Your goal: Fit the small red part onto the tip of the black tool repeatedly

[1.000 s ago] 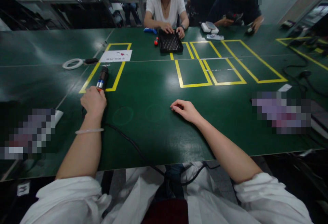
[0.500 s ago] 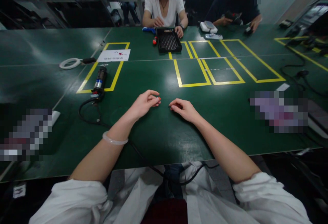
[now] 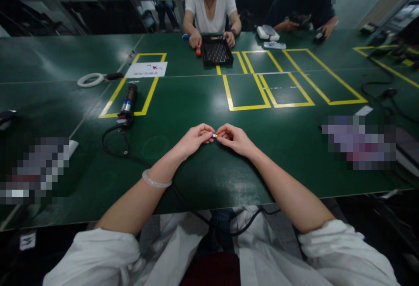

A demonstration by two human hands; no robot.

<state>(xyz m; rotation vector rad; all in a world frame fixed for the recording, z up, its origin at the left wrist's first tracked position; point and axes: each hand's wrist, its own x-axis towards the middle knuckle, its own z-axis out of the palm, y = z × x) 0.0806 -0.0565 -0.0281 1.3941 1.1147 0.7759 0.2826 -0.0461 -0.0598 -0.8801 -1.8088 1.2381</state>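
A tiny silver and red part (image 3: 215, 135) sits between my two hands, just above the green table. My left hand (image 3: 196, 138), with a pale bangle on its wrist, pinches the silver side from the left. On the right, my right hand (image 3: 236, 139) has its thumb and fingertips closed on the red end. The fingertips cover most of the part, so I cannot tell whether it is one piece or two.
A dark cylindrical tool (image 3: 128, 100) with a black cable (image 3: 108, 135) lies on the left, near a white printed sheet (image 3: 147, 69). Yellow tape rectangles (image 3: 250, 107) mark the table. Opposite, a co-worker's hands are at a black tray (image 3: 218, 62) and a red-handled tool (image 3: 198, 51).
My left hand has moved right, bringing the small part to my right hand, whose fingers now grip it too. Across the table, the co-worker's hand has reached down to the red-handled tool.
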